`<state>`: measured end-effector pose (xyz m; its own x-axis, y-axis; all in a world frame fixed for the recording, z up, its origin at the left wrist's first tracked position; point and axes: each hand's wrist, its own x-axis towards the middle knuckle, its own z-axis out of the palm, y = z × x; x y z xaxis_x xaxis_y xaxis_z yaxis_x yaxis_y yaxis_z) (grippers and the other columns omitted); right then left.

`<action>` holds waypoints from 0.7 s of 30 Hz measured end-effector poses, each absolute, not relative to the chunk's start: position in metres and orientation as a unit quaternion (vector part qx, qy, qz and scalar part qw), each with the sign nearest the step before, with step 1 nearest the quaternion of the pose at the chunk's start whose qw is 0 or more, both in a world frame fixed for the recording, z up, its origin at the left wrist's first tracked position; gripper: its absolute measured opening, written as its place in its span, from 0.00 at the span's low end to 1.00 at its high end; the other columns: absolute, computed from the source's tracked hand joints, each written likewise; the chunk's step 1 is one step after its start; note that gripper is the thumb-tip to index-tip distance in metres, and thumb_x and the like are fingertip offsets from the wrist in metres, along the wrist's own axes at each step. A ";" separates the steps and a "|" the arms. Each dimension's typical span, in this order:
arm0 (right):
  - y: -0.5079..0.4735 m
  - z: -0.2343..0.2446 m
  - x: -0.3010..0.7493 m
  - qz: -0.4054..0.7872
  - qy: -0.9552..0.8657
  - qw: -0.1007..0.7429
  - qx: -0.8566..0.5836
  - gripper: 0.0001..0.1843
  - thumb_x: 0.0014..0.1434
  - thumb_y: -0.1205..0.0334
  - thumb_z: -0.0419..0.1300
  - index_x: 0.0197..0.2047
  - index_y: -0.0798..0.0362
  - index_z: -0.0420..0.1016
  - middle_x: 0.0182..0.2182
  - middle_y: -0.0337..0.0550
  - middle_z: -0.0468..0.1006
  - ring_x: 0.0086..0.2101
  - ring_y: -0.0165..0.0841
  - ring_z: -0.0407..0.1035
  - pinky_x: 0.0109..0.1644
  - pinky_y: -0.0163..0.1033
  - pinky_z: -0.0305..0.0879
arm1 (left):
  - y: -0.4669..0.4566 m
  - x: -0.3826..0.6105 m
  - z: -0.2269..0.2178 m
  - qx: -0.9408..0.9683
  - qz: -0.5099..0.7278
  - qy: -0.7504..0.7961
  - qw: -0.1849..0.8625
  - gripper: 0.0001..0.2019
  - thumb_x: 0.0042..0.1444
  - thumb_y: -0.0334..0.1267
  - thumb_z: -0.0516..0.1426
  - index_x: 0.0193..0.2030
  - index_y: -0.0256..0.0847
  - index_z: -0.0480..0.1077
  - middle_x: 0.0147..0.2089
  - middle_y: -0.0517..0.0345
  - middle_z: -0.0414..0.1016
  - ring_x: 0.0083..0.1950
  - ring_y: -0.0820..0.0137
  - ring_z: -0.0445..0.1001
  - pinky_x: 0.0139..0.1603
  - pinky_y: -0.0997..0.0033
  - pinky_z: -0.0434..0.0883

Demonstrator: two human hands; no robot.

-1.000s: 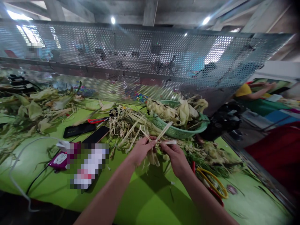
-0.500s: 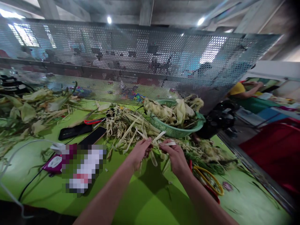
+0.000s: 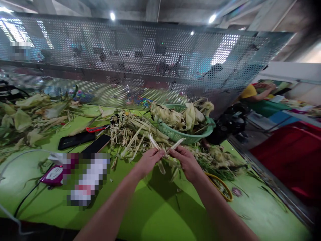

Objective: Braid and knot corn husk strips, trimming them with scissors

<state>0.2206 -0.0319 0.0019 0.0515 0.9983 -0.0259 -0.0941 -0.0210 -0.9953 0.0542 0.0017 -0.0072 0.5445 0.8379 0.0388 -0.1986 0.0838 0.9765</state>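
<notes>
My left hand (image 3: pixel 149 162) pinches pale corn husk strips (image 3: pixel 155 143) above the front of the green table. Close beside it, my right hand (image 3: pixel 185 161) is closed on a pale husk strip (image 3: pixel 178 143) that points up and right. The strips cross between the two sets of fingertips, and one end hangs below. My fingers cover the place where they meet. Just behind the hands lies a heap of knotted, dried husk strips (image 3: pixel 127 135). A green plastic basket (image 3: pixel 187 136) with husks and corn silk in it stands beyond my right hand.
Loose husks (image 3: pixel 30 115) cover the far left. A red utility knife (image 3: pixel 96 128), two dark phones (image 3: pixel 76 140) and a purple power strip (image 3: pixel 54 174) lie left. A yellow loop (image 3: pixel 227 192) sits by my right forearm. A perforated metal screen (image 3: pixel 140 63) borders the back.
The strip at my right hand has swung from pointing sideways to pointing up and right. My hands have come slightly closer together. The whole view has shifted a little.
</notes>
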 end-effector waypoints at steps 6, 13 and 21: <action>-0.034 0.002 0.215 0.458 -0.428 0.581 -0.520 0.12 0.46 0.54 0.68 0.29 0.54 0.75 0.25 0.38 0.76 0.28 0.32 0.67 0.36 0.37 0.63 | -0.003 0.058 -0.006 0.628 0.333 0.301 0.636 0.18 0.54 0.51 0.55 0.41 0.39 0.74 0.36 0.54 0.75 0.39 0.67 0.70 0.41 0.70 0.66; -0.033 0.004 0.225 0.383 -0.510 0.520 -0.569 0.17 0.51 0.50 0.64 0.21 0.55 0.70 0.17 0.35 0.68 0.20 0.27 0.59 0.26 0.33 0.56 | 0.001 0.056 -0.007 0.664 0.314 0.326 0.595 0.16 0.54 0.48 0.54 0.40 0.38 0.74 0.36 0.55 0.76 0.39 0.68 0.71 0.42 0.70 0.67; -0.041 0.014 0.216 0.213 -0.678 0.448 -0.542 0.09 0.55 0.57 0.61 0.38 0.51 0.76 0.31 0.42 0.74 0.32 0.33 0.67 0.36 0.36 0.62 | -0.003 0.060 -0.015 0.778 0.257 0.367 0.440 0.12 0.55 0.42 0.52 0.33 0.39 0.73 0.29 0.56 0.74 0.29 0.69 0.68 0.30 0.73 0.62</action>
<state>0.2164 -0.0410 0.0138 -0.0106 0.9260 0.3773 0.5450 0.3217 -0.7743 0.0596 -0.0028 -0.0153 0.5982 0.7977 0.0768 0.3447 -0.3426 0.8740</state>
